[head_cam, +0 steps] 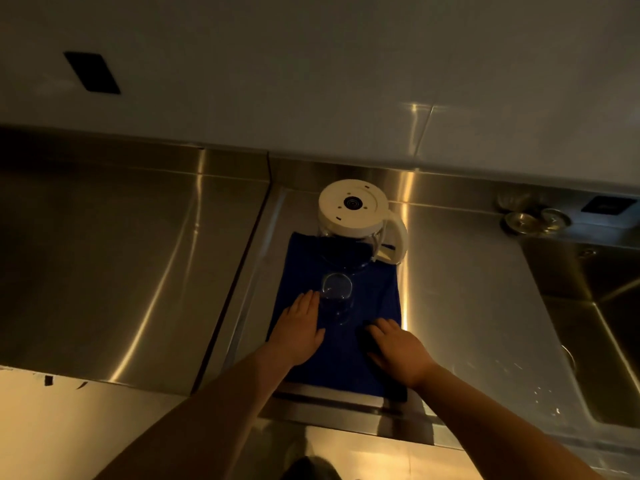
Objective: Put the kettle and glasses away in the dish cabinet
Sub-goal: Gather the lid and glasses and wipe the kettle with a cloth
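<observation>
Kettle [353,216] sits upside down at the far end of the blue cloth [377,292], glass [336,296] just in front. We judge nothing stowed yet (no cabinet in view). Left hand [298,329] flat beside the glass, right hand [398,348] flat on the cloth, fingers straight, gripping nothing.

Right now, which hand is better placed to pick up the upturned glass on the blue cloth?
Probably the left hand: its straight fingers already lie beside the glass. The right hand rests flat on the blue cloth, farther away.
</observation>
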The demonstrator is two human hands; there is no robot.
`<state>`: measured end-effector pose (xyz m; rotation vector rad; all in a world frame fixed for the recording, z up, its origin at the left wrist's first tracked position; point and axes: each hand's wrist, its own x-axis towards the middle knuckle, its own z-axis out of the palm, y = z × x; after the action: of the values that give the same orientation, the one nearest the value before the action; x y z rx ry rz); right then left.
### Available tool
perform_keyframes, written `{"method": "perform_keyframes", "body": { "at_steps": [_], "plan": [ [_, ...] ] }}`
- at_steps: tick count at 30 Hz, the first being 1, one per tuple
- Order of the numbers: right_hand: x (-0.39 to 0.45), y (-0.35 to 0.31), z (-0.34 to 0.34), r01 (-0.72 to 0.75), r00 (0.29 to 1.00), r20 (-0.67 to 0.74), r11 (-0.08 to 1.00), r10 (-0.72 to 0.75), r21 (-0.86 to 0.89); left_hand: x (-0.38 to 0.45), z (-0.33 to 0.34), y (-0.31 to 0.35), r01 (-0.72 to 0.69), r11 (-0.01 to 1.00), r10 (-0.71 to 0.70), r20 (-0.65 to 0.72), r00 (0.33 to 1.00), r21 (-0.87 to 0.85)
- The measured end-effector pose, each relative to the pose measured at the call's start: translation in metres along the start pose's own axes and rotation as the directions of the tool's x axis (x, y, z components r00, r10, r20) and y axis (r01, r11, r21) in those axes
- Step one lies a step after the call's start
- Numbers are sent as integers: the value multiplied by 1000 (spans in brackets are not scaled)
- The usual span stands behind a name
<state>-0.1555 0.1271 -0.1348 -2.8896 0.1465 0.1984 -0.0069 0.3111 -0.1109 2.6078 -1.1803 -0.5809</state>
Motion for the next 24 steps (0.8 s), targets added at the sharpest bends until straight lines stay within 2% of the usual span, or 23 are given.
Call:
{"method": "perform_keyframes", "body": {
  "at_steps": [4,11,14,24],
  "plan": [
    [19,0,-19,-95,988,-110,988,109,121,15,-17,2,-52,996,47,-83,995,-69],
    [48,-10,-39,-10,971,-232,979,59,205,34,-32,22,-206,979,204,-126,971,-1],
    [54,-10,-40,40,967,-254,974,18,222,37,-35,30,-184,983,181,-114,977,-21],
    [62,-7,-37,69,975,-223,949,2,306,38,-38,42,-118,993,117,-86,989,-12]
  ]
}}
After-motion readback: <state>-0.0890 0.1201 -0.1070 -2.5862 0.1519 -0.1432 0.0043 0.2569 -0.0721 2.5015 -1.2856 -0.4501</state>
